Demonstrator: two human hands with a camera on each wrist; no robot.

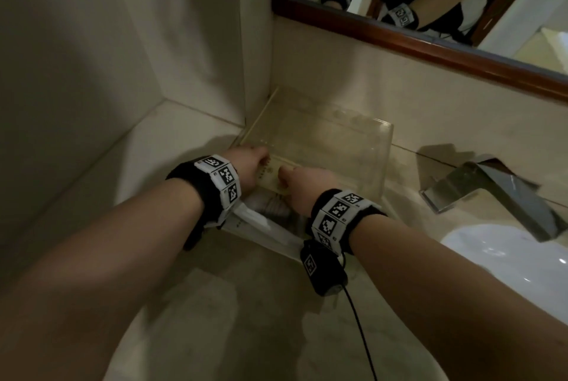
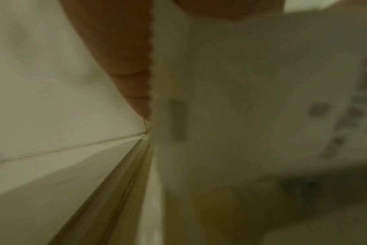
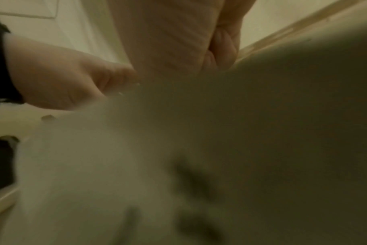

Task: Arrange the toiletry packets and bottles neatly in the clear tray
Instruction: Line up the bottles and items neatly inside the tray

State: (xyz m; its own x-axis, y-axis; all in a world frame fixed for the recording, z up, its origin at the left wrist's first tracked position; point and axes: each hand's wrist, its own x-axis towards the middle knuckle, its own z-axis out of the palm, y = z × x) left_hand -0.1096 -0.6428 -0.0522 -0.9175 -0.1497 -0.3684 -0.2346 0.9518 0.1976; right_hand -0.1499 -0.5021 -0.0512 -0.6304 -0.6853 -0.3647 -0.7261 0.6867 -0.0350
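**Packet held at tray's near edge**

Both hands, left hand (image 1: 246,165) and right hand (image 1: 302,188), pinch one printed toiletry packet (image 1: 270,176) at the clear tray (image 1: 385,162) rim, 6 o'clock side. Judged light, limp, slick; hold by the crimped edges. More packets (image 1: 261,220) lie beneath on the desk (image 1: 215,303)

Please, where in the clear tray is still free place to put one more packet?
The far half of the clear tray, toward the mirror wall and the faucet, looks bare. The near left part is crowded: left hand and right hand hold a packet there.
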